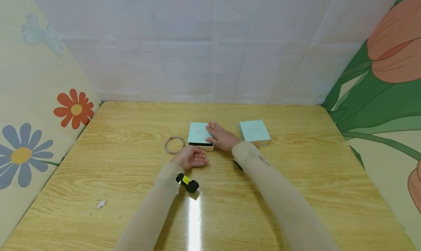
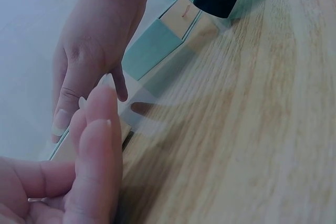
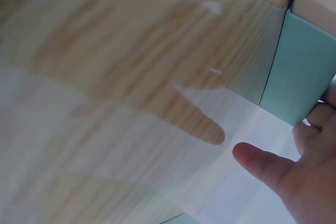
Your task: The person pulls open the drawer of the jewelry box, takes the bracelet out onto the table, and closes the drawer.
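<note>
On the table sits a light teal drawer box (image 1: 198,133), its cream drawer (image 1: 204,148) sticking out a little at the front below a dark gap. My right hand (image 1: 224,137) rests on its right side, fingers lying over the top edge; the right wrist view shows one finger (image 3: 262,165) stretched away from the teal wall (image 3: 299,69). Just in front of the drawer is my left hand (image 1: 190,157), palm turned sideways, fingers loosely bent with nothing seen in them. Left of the box lies a thin brownish ring (image 1: 175,145); its kind is unclear.
A second teal box (image 1: 254,131) stands to the right, behind my right wrist; its beige drawer front (image 2: 180,17) bears a small reddish pull. A white scrap (image 1: 101,204) lies at the table's front left. A white cloth (image 1: 210,61) hangs behind the table.
</note>
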`<state>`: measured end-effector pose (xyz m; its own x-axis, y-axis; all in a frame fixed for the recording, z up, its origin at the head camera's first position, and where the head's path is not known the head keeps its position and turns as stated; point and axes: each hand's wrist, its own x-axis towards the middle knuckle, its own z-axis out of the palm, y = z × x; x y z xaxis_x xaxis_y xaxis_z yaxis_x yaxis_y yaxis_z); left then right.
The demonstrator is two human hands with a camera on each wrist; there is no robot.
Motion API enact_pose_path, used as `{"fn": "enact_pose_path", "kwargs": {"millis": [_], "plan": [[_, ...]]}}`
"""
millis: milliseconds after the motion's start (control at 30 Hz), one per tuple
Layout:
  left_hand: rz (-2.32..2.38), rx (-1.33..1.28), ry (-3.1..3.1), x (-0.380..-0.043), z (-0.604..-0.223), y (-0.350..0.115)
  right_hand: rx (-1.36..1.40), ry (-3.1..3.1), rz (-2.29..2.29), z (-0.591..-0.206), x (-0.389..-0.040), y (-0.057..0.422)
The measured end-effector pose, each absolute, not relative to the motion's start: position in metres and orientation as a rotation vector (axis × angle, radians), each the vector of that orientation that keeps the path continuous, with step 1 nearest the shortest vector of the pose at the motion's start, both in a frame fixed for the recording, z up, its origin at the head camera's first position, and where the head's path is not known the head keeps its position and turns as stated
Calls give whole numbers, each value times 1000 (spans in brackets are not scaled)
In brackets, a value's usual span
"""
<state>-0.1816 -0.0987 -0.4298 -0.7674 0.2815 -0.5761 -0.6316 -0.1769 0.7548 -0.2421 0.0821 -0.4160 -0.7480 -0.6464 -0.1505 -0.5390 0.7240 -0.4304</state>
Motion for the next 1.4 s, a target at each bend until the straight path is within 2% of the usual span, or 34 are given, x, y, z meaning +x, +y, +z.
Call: {"fn": "enact_pose_path", "kwargs": {"millis": [1400], "plan": [[2001,-493,1507,-192,-423,-89,-943,2650,-480,-415,-245,82]]}}
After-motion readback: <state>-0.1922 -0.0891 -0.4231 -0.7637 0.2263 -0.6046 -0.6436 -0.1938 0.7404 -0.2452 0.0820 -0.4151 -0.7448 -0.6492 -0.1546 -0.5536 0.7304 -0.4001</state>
